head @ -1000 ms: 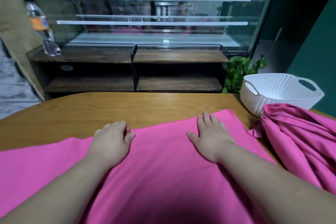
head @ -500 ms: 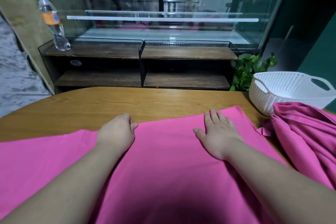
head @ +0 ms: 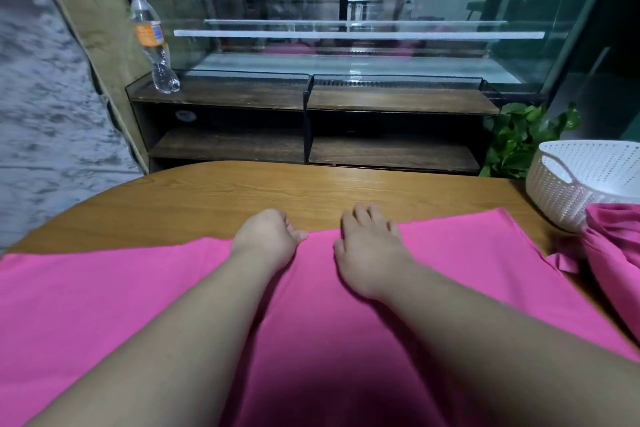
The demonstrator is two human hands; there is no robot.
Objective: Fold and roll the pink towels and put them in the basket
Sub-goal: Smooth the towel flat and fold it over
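**Two hands at the far hem, fold not started**

Both hands sit side by side at the middle of the far hem of the pink towel (head: 346, 340), which lies flat over the near half of the tabletop (head: 311, 187). My left hand (head: 266, 236) is balled, with the thumb on the cloth and the fingertips hidden. My right hand (head: 370, 246) has bent fingers reaching over the hem onto wood. I cannot tell whether either has cloth pinched.

My read: spread the hands toward the hem's corners before lifting, or the middle will bunch. Bring the hem straight to the near edge, match the corners, press the crease.

The second towel (head: 616, 253) is heaped at the right edge, touching the basket (head: 571, 184) at the far right corner; the basket's floor is hidden.

Room: wood-grain top, dim light. Behind it are a low shelf unit (head: 311, 100) with a bottle (head: 154, 45) at its left end, a glass display case (head: 346, 10) and a plant (head: 519, 139).
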